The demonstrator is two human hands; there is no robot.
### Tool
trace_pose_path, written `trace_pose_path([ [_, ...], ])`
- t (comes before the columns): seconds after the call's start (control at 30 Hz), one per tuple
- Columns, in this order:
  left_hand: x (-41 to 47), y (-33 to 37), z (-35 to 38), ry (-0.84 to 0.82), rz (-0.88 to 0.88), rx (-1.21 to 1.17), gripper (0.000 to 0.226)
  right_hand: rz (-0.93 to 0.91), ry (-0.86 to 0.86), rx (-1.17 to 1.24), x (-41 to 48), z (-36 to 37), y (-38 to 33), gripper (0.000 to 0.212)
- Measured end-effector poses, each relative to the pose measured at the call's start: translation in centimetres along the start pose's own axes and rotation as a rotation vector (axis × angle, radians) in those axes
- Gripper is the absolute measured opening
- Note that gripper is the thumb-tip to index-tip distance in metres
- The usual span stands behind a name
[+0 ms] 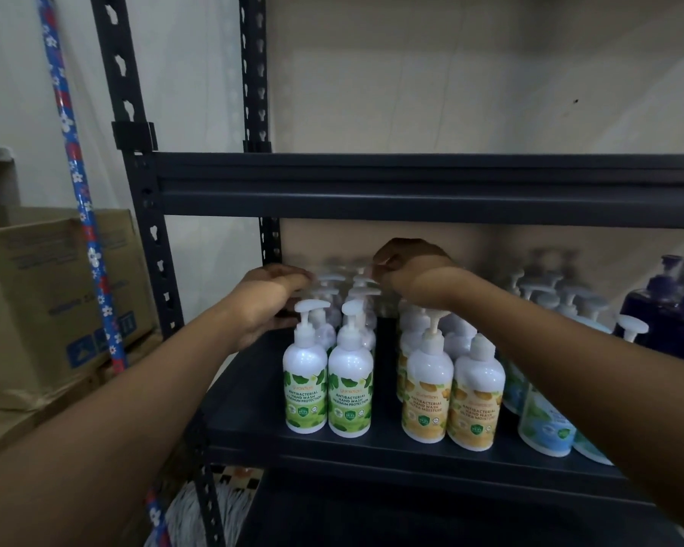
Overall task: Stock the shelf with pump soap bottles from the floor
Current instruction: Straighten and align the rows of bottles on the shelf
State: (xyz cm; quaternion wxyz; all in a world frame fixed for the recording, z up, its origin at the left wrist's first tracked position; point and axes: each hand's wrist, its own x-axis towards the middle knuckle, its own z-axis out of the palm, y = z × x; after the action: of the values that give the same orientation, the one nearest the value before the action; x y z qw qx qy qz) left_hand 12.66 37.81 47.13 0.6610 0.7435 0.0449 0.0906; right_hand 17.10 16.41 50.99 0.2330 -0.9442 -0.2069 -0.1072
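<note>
White pump soap bottles stand in rows on the dark metal shelf (253,396). Two rows with green labels (327,396) sit at the left, yellow-labelled rows (451,404) beside them. My left hand (265,305) reaches along the left side of the green rows, its fingers curled around a bottle deep in the row. Further back, my right hand (407,266) hovers over the pump heads, fingertips pinching the pump of a rear bottle. Which bottles are held is partly hidden by the hands.
Blue-labelled bottles (541,420) and dark blue bottles (664,309) fill the shelf's right part. Another shelf beam (411,183) runs close above my hands. Cardboard boxes (36,294) and a flower-patterned pole (83,215) stand left of the rack.
</note>
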Motion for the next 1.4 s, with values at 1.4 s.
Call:
trace_pose_path([
  [1.4, -10.6, 3.2, 5.0, 0.048, 0.429, 0.303, 0.018, -0.045, 0.129, 0.037, -12.9, -6.4, 7.0, 0.043],
])
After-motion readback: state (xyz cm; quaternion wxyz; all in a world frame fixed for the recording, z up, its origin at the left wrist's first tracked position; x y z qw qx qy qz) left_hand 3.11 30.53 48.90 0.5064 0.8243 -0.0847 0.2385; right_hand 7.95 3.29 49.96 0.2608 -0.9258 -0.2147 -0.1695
